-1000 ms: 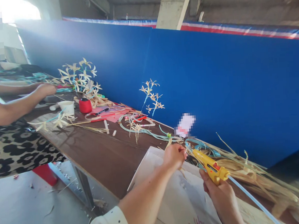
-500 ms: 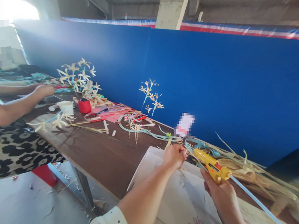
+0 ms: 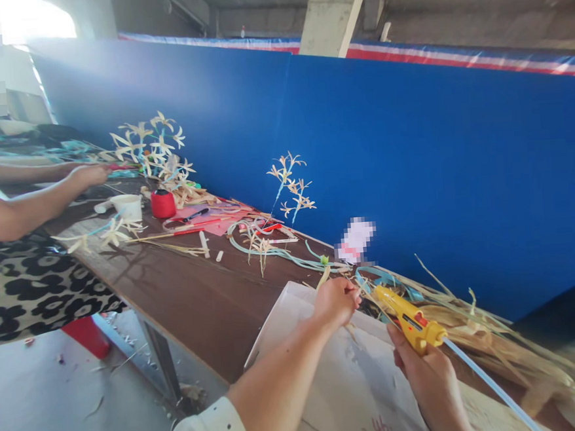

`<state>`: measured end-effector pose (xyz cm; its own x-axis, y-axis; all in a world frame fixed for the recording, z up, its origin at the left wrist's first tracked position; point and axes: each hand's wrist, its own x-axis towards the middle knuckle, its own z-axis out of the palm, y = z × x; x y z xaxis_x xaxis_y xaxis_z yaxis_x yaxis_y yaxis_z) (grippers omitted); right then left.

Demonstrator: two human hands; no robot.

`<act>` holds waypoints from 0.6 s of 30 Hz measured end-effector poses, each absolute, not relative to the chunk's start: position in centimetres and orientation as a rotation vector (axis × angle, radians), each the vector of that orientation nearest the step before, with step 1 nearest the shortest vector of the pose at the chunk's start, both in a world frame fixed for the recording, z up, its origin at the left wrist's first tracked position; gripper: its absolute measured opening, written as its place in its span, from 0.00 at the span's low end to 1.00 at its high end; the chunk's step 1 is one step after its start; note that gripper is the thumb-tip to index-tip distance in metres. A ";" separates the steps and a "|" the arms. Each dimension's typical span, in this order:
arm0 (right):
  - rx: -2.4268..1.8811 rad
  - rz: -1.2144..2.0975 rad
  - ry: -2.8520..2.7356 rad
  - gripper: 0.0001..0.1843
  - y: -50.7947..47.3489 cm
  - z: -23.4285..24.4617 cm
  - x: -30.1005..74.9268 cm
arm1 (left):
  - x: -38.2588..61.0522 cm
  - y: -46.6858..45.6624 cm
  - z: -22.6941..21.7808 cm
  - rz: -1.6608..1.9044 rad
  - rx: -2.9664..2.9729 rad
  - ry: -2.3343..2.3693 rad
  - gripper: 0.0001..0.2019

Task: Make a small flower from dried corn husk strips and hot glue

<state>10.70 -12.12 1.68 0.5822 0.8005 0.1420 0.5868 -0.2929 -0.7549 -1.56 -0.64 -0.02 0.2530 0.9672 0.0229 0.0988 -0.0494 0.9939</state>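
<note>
My right hand (image 3: 429, 370) is wrapped round the grip of a yellow glue gun (image 3: 407, 315), with a long pale glue stick (image 3: 491, 382) running out of its back end. The gun's front points toward my left hand (image 3: 337, 302), whose fingers are pinched together. What those fingers hold is too small and covered to name; a pale strip (image 3: 324, 277) shows just behind them. Both hands are above a white box lid (image 3: 294, 307) marked with handwritten figures.
A co-worker's hands (image 3: 90, 175) work at the far left near a cluster of pale straw flowers (image 3: 157, 146). A red thread spool (image 3: 162, 203), a white cup (image 3: 128, 207) and blue tubing (image 3: 290, 258) lie along the table. Dry straw (image 3: 483, 333) spreads at the right, below a blue partition (image 3: 438, 185).
The glue gun and my right hand have shifted very slightly to the right. My left hand stays almost in place, still pinched.
</note>
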 end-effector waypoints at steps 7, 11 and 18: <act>-2.002 0.351 -1.092 0.26 -12.0 1.6 10.8 | -1.7 -0.8 0.1 0.960 1.424 1.079 0.07; -2.018 0.355 -1.096 0.26 -12.1 1.9 10.7 | -1.8 -0.9 0.2 0.961 1.413 1.065 0.07; -1.947 0.340 -1.079 0.25 -11.9 1.5 11.0 | -1.6 -0.6 -0.1 0.964 1.413 1.078 0.08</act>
